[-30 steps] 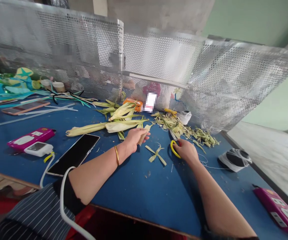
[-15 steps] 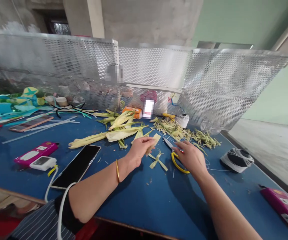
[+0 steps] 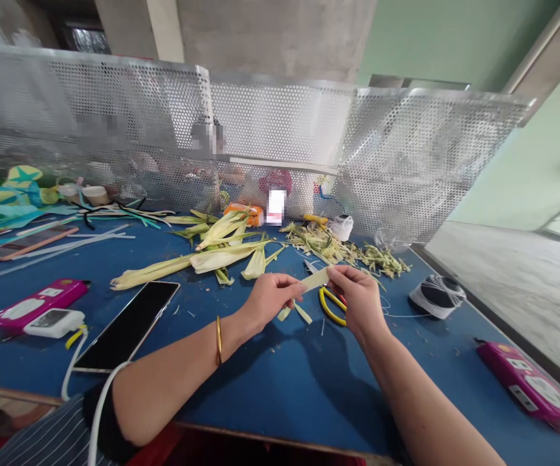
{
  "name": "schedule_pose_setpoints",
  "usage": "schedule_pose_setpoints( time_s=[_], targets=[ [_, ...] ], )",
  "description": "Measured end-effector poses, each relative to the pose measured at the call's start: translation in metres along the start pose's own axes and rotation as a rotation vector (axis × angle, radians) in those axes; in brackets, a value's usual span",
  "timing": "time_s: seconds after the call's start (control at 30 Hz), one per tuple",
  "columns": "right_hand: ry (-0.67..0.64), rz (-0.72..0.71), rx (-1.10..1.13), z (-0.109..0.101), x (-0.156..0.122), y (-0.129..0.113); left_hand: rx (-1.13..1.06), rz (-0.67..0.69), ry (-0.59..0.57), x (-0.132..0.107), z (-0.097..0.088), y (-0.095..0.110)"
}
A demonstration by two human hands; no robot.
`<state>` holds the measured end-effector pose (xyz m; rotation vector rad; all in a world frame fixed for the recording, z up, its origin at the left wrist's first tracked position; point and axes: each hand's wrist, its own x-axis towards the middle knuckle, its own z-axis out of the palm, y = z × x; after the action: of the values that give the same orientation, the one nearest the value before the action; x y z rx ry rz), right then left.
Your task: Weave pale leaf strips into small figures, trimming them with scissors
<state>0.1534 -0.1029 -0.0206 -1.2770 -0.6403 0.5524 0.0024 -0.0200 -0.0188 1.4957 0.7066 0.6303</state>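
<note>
Above the middle of the blue worktop (image 3: 260, 401), a pale strip of corn husk (image 3: 315, 280) is stretched between the person's two hands, clear of the surface. The left hand (image 3: 276, 296) pinches one end between thumb and fingers, and the right hand (image 3: 356, 296) grips the other end in the same way. A gold bangle (image 3: 219, 340) circles the left wrist. Below the hands lie a few small husk pieces (image 3: 303, 314), partly hidden by the left hand. Scissors (image 3: 322, 301) with yellow handles lie just beside the right hand, which covers part of them. Toward the far edge of the worktop, whole husks (image 3: 226, 259) are heaped left of the middle, and shredded scraps (image 3: 325, 244) are spread right of it, before a metal mesh screen (image 3: 280, 123). Near the right edge sits a ball of thread (image 3: 437, 296), with a loose end trailing toward the scissors; a pink box (image 3: 532, 382) rests toward the near right corner. Toward the near left corner, a black phone (image 3: 129, 323) lies beside a white device (image 3: 54, 321) with a cable.
</note>
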Motion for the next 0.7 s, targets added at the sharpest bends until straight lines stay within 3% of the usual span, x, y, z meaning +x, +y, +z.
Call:
schedule_pose_setpoints(
  time_s=[0.1, 0.23, 0.3, 0.4, 0.47, 0.57, 0.7],
  targets=[
    [0.122, -0.091, -0.03, -0.005, 0.005, -0.003, -0.046, -0.041, 0.063, 0.002, -0.002, 0.001],
    [0.284, -0.474, -0.376, -0.008, -0.001, -0.008, -0.145, -0.088, 0.175, 0.002, -0.004, 0.002],
    [0.218, -0.722, -0.594, -0.008, -0.007, -0.008, -0.212, -0.115, 0.082, 0.0, -0.004, 0.002],
    [-0.01, -1.063, -0.862, -0.005, -0.017, -0.003, -0.345, -0.186, -0.125, -0.004, -0.003, 0.004],
    [-0.129, -1.226, -1.016, -0.002, -0.021, 0.001, -0.408, -0.189, -0.158, -0.006, -0.002, 0.005],
    [-0.199, -1.316, -1.097, 0.001, -0.023, 0.004, -0.453, -0.188, -0.087, -0.005, -0.002, 0.006],
    [-0.187, -1.233, -0.914, 0.001, -0.019, 0.004, -0.456, -0.176, -0.043, -0.004, -0.003, 0.006]
  ],
)
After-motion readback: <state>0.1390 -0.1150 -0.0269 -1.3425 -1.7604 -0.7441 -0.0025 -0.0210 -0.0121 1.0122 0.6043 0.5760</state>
